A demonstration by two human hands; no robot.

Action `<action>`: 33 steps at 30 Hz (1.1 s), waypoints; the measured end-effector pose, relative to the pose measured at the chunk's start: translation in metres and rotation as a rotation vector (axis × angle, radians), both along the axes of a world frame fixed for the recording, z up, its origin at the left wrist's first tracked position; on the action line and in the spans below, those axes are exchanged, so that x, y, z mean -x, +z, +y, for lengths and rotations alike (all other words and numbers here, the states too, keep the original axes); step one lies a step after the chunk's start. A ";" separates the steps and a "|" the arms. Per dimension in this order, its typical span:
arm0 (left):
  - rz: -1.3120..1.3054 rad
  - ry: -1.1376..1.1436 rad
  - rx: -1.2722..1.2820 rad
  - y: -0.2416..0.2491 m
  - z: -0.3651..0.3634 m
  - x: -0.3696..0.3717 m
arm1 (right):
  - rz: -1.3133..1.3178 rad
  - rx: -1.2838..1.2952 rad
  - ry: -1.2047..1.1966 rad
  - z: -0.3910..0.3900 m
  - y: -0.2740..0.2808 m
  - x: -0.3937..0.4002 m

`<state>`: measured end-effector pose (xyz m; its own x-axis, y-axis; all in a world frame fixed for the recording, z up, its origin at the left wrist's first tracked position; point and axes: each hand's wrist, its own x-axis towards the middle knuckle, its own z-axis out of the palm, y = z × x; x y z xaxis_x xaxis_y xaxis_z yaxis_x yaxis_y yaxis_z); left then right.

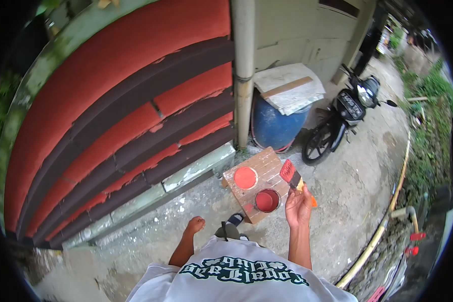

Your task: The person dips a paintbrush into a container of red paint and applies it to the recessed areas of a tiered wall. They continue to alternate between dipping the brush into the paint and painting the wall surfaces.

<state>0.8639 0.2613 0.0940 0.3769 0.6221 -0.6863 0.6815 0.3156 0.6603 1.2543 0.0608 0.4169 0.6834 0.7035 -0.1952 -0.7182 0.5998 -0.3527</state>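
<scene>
My right hand [299, 205] grips a paintbrush [295, 179] by its orange handle, with the bristles pointing up and coated in red paint. Just left of that hand, a paint can [268, 200] with red paint inside stands on a low wooden table [257, 166]. A round paint-covered lid [245, 177] lies beside the can. My left hand [196, 224] hangs low with its fingers curled in and nothing visible in them. In front and to the left rises a wall [151, 65] painted in red and dark brown bands.
A pale pipe [244, 75] runs up the wall's right edge. Beyond the table stand a blue barrel [277, 121] topped with a white sack [289, 90] and a parked motorbike [345, 108]. A yellowish pipe [382, 226] borders the concrete path on the right.
</scene>
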 end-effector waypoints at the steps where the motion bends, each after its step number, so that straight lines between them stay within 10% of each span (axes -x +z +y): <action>1: -0.002 0.037 0.011 0.000 -0.019 0.012 | 0.011 -0.036 0.030 0.000 -0.002 0.002; 12: 0.111 0.024 -0.089 -0.050 -0.225 0.186 | 0.086 -0.148 0.446 0.020 -0.008 0.087; 17: 0.040 0.778 0.078 -0.024 -0.281 0.196 | -0.054 -0.099 0.604 0.040 0.013 0.140; 23: 0.072 0.943 -0.224 -0.030 -0.326 0.220 | -0.256 -0.062 0.804 0.059 0.032 0.208; 33: 0.069 1.216 0.006 -0.012 -0.426 0.311 | -0.256 -0.079 1.060 0.061 0.040 0.400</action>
<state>0.5531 -0.1645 0.0822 -0.4874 0.5407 -0.6856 -0.0272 0.7754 0.6309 0.8547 0.1219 0.4573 -0.2632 0.9627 -0.0623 -0.7940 -0.2529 -0.5528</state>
